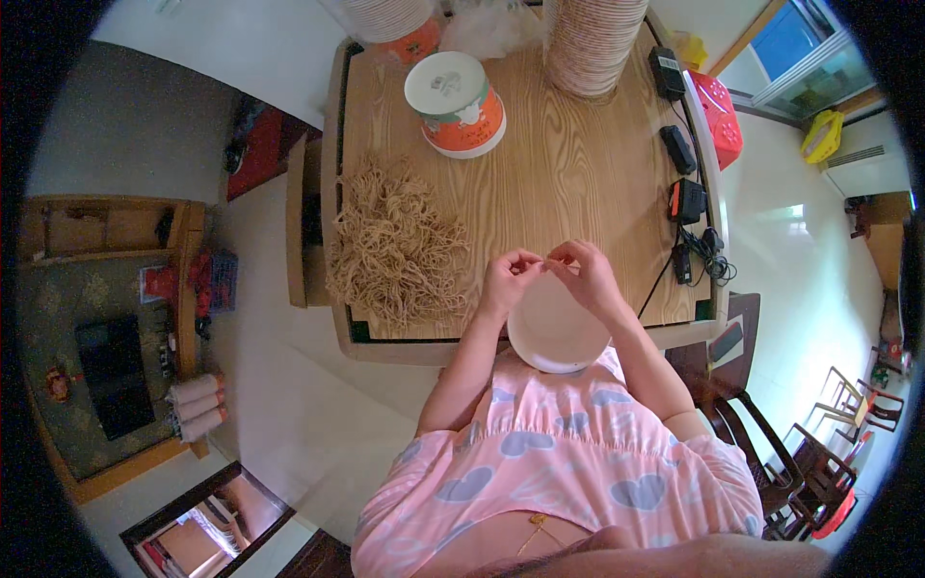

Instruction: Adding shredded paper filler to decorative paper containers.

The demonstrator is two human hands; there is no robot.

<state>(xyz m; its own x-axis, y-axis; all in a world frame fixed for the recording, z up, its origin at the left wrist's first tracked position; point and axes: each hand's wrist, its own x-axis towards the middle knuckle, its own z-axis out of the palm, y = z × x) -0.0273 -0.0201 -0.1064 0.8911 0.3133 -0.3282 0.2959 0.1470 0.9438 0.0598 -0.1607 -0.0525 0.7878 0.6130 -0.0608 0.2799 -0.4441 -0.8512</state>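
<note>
A white round paper tub (559, 332) with its open side facing up is between my forearms, at the table's near edge and against my clothing. My left hand (514, 277) and my right hand (584, 275) meet at its far rim. Both have their fingers pinched together, fingertips almost touching. Whatever is between them is too small to make out. To the left of my left hand lies a loose heap of tan twine cords (397, 246). Farther back, an orange, green and white paper tub (456, 106) stands upside down on the table.
The wood-grain table (549, 183) carries a tall stack of nested tubs (594, 43) at the back, another stack (388, 17) and clear plastic wrap (489, 29). Along its right edge lie black power adapters (678, 149) and coiled cable (711, 258). A dark chair (761, 448) stands at right.
</note>
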